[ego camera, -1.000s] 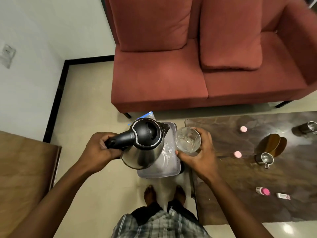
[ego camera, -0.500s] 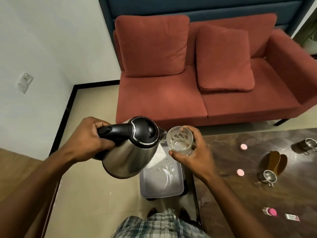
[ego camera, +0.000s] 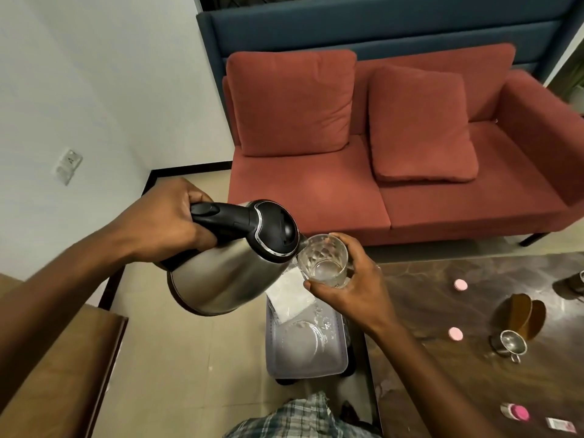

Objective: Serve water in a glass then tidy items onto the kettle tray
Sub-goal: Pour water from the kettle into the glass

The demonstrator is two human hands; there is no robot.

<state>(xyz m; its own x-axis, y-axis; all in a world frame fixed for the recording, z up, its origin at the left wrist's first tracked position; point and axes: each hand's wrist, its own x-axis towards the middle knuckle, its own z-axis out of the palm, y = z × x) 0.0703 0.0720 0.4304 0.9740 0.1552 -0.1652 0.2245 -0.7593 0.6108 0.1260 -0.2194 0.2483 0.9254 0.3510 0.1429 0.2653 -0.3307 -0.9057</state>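
Above the kettle tray (ego camera: 343,349), beside the dark worktop (ego camera: 474,358): left hand (ego camera: 170,221) is gripping the handle of the steel kettle (ego camera: 234,270), tipping its spout to the rim of the glass (ego camera: 324,260); right hand (ego camera: 350,287) is clasping that glass, holding it over the tray, likely so spills are landing there.
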